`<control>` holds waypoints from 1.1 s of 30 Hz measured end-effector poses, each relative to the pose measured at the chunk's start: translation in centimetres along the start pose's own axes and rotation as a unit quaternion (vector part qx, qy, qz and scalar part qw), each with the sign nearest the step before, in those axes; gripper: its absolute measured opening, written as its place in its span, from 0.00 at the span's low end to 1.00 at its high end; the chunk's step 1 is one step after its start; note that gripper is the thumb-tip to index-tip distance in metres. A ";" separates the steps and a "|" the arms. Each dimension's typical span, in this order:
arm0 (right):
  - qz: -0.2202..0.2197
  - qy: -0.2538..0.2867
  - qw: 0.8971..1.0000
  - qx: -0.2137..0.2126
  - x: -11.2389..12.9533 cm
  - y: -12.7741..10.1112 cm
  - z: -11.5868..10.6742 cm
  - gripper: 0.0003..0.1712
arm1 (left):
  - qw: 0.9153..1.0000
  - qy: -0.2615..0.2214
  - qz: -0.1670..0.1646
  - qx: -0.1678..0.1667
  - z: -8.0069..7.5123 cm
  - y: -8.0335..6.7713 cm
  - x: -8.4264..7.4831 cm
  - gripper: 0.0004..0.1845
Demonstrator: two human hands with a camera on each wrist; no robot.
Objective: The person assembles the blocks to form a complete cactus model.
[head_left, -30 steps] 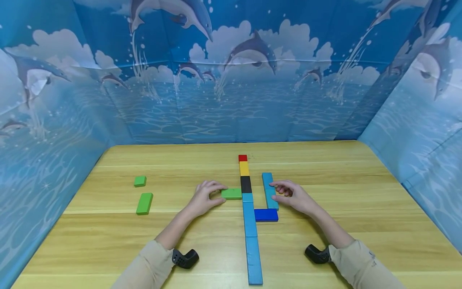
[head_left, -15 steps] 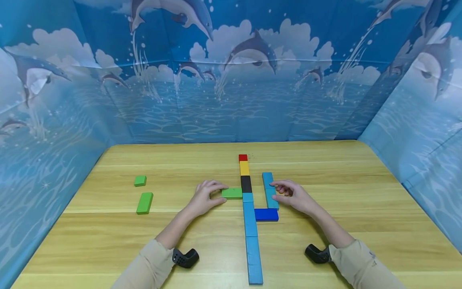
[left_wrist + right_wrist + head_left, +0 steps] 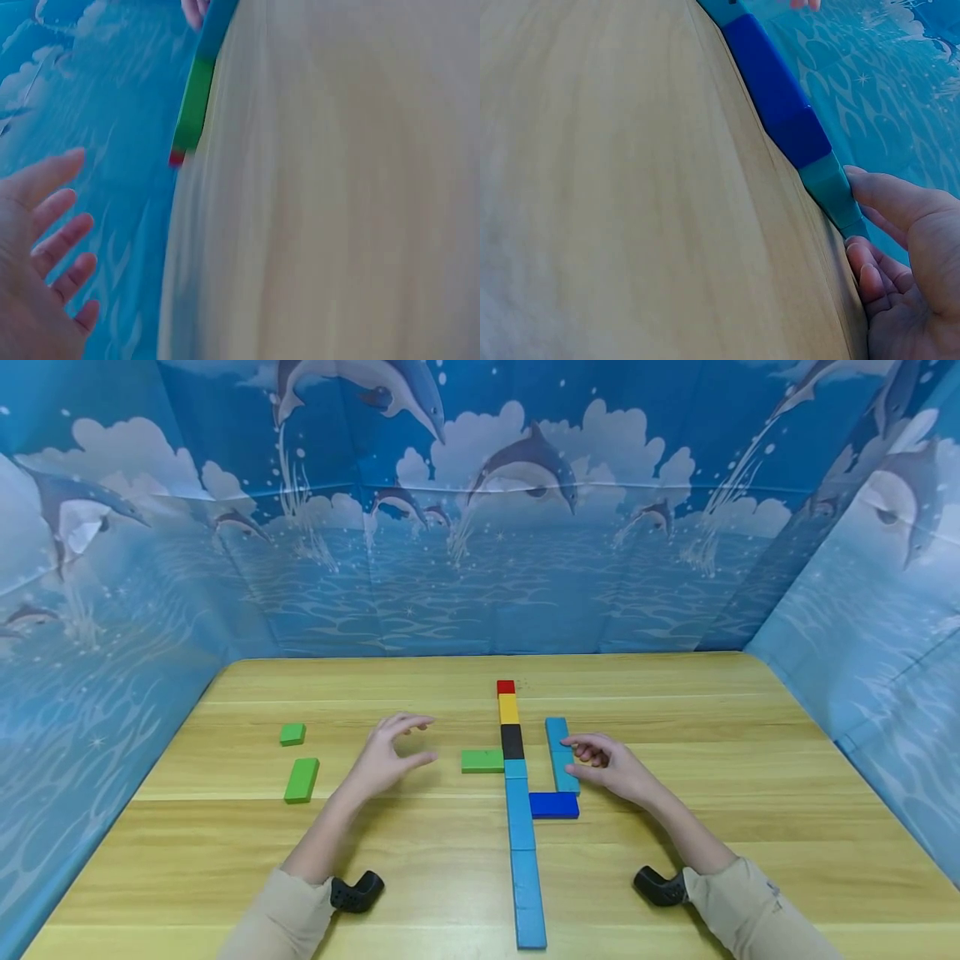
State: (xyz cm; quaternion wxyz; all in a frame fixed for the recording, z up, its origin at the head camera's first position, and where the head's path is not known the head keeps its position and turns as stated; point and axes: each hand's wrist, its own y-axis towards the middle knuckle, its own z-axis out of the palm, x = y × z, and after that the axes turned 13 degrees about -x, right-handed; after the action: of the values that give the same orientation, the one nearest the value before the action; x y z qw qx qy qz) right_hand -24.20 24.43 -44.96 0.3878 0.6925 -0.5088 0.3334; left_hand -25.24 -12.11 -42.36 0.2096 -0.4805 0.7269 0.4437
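In the head view my left hand (image 3: 382, 756), fingers spread and holding nothing, hovers left of a flat green block (image 3: 482, 762). That block touches the left side of a column made of red (image 3: 506, 687), yellow (image 3: 507, 708), black (image 3: 512, 742) and light blue (image 3: 520, 814) blocks. The fingertips of my right hand (image 3: 611, 768) touch the right side of two light blue blocks (image 3: 560, 752) laid end to end. In the right wrist view its thumb meets a light blue block (image 3: 831, 191), while the other fingers curl loosely. A dark blue block (image 3: 553, 805) links those blocks to the column.
A small green block (image 3: 292, 734) and a longer green one (image 3: 302, 780) lie apart on the left of the wooden table (image 3: 712, 710). Dolphin-print cloth (image 3: 420, 585) hangs behind the table and along both sides. Both wrists wear black devices (image 3: 358, 892).
My left hand has let go of the green block by the column and moved left, its fingers spreading. The block stays in place. My right hand has not visibly moved.
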 end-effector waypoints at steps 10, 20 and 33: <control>0.003 -0.005 1.000 0.001 0.4 0.0 0.0 0.24 | 0.998 0.020 -0.038 -0.036 -7.1 -2.4 2.8 0.28; 0.007 -0.013 1.000 0.003 3.6 -0.6 -0.3 0.23 | 0.994 0.081 -0.066 -0.014 -12.3 -5.8 6.0 0.30; 0.007 -0.014 1.000 0.002 3.4 -0.6 -0.3 0.23 | 0.989 0.105 -0.096 0.029 -14.1 -7.0 7.8 0.38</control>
State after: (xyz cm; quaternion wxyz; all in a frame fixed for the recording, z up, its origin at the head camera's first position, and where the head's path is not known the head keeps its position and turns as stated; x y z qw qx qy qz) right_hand -22.75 23.24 -42.02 0.3773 0.6941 -0.5183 0.3276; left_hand -20.82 -29.08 -43.89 0.1879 -0.5858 0.7076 0.3477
